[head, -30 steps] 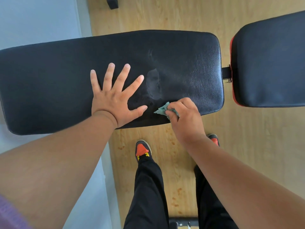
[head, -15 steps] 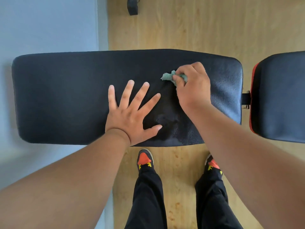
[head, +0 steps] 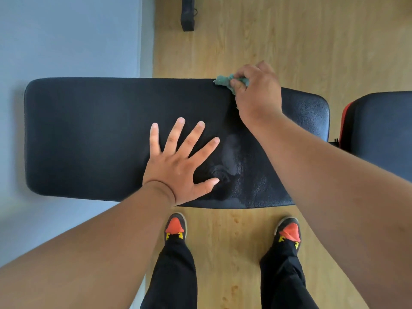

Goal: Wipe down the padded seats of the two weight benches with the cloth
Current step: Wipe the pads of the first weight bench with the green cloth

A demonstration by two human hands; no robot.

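the long black bench pad (head: 89,134) lies across the view, its left end over the pale grey floor area (head: 66,36) and its right end over the wooden floor (head: 312,41). the left hand (head: 178,161) rests flat on the pad near the front edge, a little right of the middle, with all fingers spread wide and holding nothing. the right hand (head: 256,92) is at the far edge of the pad, toward its right end, with the fingers curled closed around a small green cloth (head: 223,81). the cloth is bunched, and one part of it sticks out to the left of the fingers and touches the pad's far edge. between the two hands, near the front edge, the pad surface shows a pale smeared patch (head: 231,157). a second black pad (head: 383,134) with a red side stands just beside the right end, apart from the first. two shoes with orange toes (head: 176,226) stand on the wooden floor in front of the bench.
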